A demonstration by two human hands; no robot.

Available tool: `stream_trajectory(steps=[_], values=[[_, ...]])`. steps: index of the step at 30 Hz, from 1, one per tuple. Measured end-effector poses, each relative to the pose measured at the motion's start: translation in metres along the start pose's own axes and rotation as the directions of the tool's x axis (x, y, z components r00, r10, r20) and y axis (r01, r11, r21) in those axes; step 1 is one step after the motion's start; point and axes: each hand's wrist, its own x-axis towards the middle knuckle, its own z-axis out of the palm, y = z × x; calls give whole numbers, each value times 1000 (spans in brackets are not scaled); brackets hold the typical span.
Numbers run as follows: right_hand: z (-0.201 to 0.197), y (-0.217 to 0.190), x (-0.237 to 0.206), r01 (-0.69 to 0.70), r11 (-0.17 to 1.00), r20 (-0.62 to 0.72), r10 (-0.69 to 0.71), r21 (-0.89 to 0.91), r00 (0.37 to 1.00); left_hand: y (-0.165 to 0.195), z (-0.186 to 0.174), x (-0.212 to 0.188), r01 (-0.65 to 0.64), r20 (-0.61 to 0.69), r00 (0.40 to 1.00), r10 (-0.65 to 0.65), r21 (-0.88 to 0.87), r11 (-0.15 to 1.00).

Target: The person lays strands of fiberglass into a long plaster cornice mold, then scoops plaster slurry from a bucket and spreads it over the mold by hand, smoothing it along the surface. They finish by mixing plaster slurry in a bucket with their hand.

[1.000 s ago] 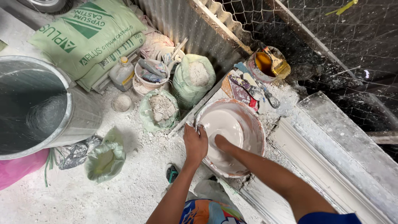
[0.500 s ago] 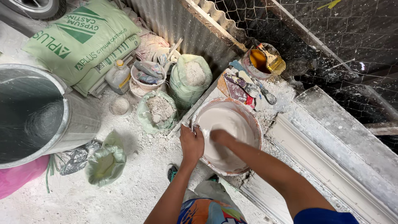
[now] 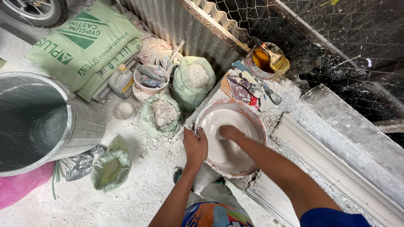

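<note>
Grip state, near side first: left hand (image 3: 195, 148) clamped over the near-left rim of the round basin (image 3: 253, 122), thumb side inward, fingers wrapped on the outer wall. Right hand (image 3: 229, 133) sunk into the white mix (image 3: 229, 147) inside the basin, fingers buried; cannot tell whether curled or flat. Forearm enters from lower right, slanting up-left across the basin mouth.

Basin position: directly ahead of the knees, seated on the powder-crusted edge of the work surface (image 3: 290, 94), between both hands. Left hand nearer the rim; right hand nearer the centre of the mix. No long axis (round vessel).

Left of the basin, on the floor: open green bag of grey lumps (image 3: 162, 113), closed green bag (image 3: 110, 166), large metal drum (image 3: 38, 122).

Farther back: taller green sack of white powder (image 3: 192, 82), small tub of odds (image 3: 150, 80), plastic bottle (image 3: 121, 80), stacked green printed sacks (image 3: 84, 46). Beyond the basin: scrapers (image 3: 252, 89), pot of amber liquid with brush (image 3: 266, 61).

Hidden or unclear: right fingertips, basin depth, basin far underside, feet mostly covered by clothing.
</note>
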Motion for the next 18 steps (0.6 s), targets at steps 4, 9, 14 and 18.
stream_trajectory(steps=[4, 9, 14, 18], values=[[46, -12, -34, 138, 989, 26, -140, 59, 990, -2, 0, -1, 43, 36, 998, -44, 29, 999], [40, 16, -59, 97, 995, 102, -95, -7, 990, 0, -2, -1, 35, 44, 998, -36, 33, 999], [-5, 13, -3, -41, 998, 34, 42, -39, 999, 7, -5, -1, 28, 27, 999, -27, -9, 1000], [21, -17, -6, 98, 995, 13, -98, 34, 995, 13, -8, -1, 2, 2, 1000, -2, -72, 997]])
